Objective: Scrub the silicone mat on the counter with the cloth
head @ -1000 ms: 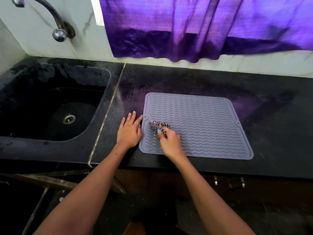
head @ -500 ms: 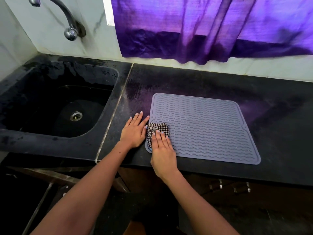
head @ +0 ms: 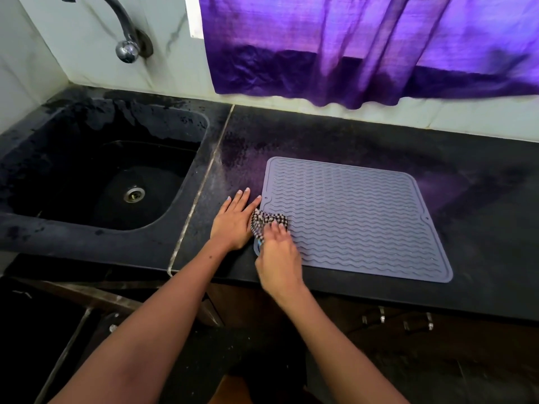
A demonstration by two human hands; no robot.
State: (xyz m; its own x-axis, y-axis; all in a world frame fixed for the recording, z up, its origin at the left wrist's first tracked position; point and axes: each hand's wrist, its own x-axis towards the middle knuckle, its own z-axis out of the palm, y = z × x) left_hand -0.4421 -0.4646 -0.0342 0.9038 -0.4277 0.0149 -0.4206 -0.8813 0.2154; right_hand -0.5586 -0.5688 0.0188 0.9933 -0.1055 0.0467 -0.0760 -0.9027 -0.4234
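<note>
A grey silicone mat (head: 364, 223) with wavy ribs lies flat on the black counter (head: 481, 205). A small black-and-white checked cloth (head: 264, 218) sits bunched on the mat's near-left corner. My right hand (head: 278, 258) is on top of the cloth, motion-blurred, fingers bent over it and thumb at its lower edge. My left hand (head: 233, 223) lies flat on the counter just left of the mat, fingers straight, thumb touching the mat's left edge and the cloth.
A black sink (head: 87, 240) with a metal drain is set in the counter to the left, with a tap (head: 127, 51) on the wall above it. A purple curtain (head: 350, 53) hangs behind the mat. The counter's front edge runs just below my hands.
The right hand went from flat fingers on the cloth to a tilted, blurred pose, shifting the cloth slightly on the same corner. The left hand stayed beside the mat.
</note>
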